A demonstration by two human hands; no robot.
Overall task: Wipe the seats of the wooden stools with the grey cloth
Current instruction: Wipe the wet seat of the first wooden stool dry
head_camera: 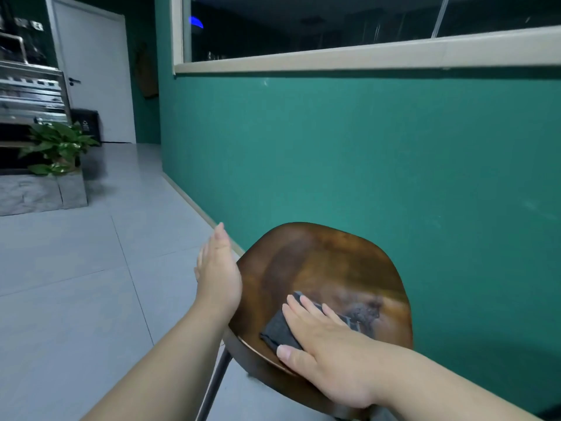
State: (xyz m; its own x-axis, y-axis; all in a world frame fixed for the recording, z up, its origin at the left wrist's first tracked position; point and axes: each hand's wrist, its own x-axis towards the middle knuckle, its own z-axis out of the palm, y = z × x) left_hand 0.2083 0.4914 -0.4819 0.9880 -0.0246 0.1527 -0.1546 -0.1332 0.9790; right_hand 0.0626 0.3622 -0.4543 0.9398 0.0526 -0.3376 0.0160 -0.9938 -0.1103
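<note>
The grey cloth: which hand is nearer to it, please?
Right. The right hand lies flat on the grey cloth; the left hand is open at the stool seat's left edge, off the cloth.

The single wide-angle head camera looks forward and down, close above a wooden stool seat [321, 268] at lower centre. It faces a green wall [364, 153] just behind; tiled floor [76, 268] runs off left toward a white door [97, 77].

Dim indoor light, soft motion blur, wide-angle edge bending.
</note>
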